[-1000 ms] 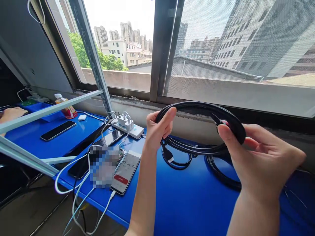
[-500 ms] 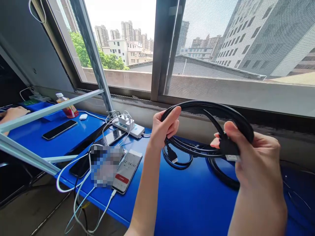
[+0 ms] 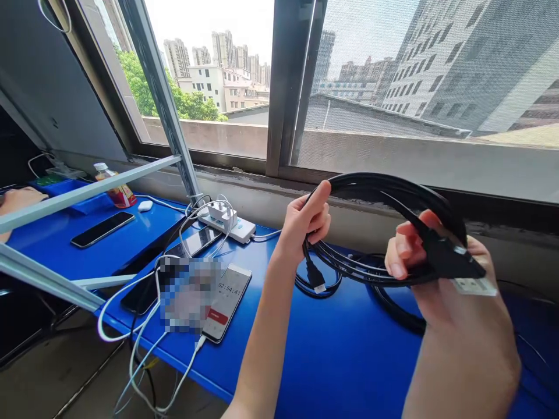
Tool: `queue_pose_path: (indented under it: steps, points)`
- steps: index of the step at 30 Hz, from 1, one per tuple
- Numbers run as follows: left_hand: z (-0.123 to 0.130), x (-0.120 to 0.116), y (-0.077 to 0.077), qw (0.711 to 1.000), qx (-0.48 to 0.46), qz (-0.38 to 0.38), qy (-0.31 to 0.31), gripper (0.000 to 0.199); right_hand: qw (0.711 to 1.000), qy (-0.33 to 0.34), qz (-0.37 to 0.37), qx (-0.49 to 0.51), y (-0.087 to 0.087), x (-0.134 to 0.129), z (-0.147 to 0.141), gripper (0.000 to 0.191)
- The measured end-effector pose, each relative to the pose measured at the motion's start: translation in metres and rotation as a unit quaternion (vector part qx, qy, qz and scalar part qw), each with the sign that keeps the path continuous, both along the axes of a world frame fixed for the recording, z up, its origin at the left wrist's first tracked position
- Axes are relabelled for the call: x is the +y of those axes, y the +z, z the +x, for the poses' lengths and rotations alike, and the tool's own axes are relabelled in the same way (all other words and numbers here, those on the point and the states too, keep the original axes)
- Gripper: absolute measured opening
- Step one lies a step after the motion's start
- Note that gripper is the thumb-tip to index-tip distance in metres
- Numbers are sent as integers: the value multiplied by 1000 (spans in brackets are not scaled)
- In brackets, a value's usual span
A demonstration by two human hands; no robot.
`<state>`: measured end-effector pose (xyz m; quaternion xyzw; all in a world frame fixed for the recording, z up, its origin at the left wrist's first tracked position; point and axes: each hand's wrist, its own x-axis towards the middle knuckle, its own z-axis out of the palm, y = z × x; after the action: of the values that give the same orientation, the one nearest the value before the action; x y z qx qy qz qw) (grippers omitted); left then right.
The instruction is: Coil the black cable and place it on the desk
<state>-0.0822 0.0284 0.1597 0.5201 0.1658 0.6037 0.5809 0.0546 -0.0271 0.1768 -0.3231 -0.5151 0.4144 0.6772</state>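
Observation:
A coil of black cable (image 3: 393, 181) is held up above the blue table between my two hands. My left hand (image 3: 311, 218) is closed around the coil's left side, its thumb lying over the strands. A small black plug (image 3: 315, 276) with a bare metal tip hangs just below that hand. My right hand (image 3: 404, 247) has its fingers curled about the coil's right side. In front of its palm sits a larger black connector (image 3: 454, 259), with a clear cover over its end.
More black cable (image 3: 395, 311) lies coiled on the blue table (image 3: 340, 361) behind my hands. To the left are a phone showing a timer (image 3: 229, 299), a white power strip (image 3: 240, 230) with tangled cords, and a metal frame (image 3: 152, 87). Another person's hand (image 3: 21, 201) rests at far left.
Both hands and the coil have shifted right. My right hand has turned and its thumb has come off the larger connector, which now points right.

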Motion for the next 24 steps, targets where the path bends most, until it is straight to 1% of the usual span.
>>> queue_pose_path:
  steps: [3, 6, 9, 12, 13, 15, 17, 18, 20, 21, 24]
  points:
    - [-1, 0, 1, 999, -46, 5, -26, 63, 999, -4, 17, -48, 1, -3, 5, 25]
    - [-3, 2, 2, 997, -63, -33, -12, 59, 991, -26, 56, -116, -1, -8, 15, 38]
    - [-5, 6, 2, 994, -37, -101, 7, 56, 975, -29, 77, -206, -4, -12, 28, 48]
    - [-9, 8, 2, 988, 6, -147, 43, 53, 953, -33, 64, -294, -6, -13, 35, 57]
    - [-9, 9, 3, 987, 20, -152, 56, 53, 946, -47, 49, -316, -7, -12, 35, 60]
    - [-9, 8, 3, 985, 45, -148, 76, 52, 930, -112, 19, -351, -9, -6, 32, 65]
    - [-7, 7, 4, 983, 65, -145, 88, 52, 900, -198, 10, -388, -14, 2, 27, 67]
    - [-6, 6, 4, 983, 72, -146, 89, 53, 882, -235, 16, -409, -16, 7, 25, 64]
    - [-3, 6, 3, 983, 82, -150, 74, 55, 851, -272, 39, -447, -20, 14, 21, 52]
    - [-1, 6, 2, 984, 84, -150, 55, 55, 844, -276, 51, -458, -21, 16, 21, 47]
    - [0, 9, 0, 985, 95, -142, -32, 54, 844, -275, 84, -452, -20, 19, 22, 42]
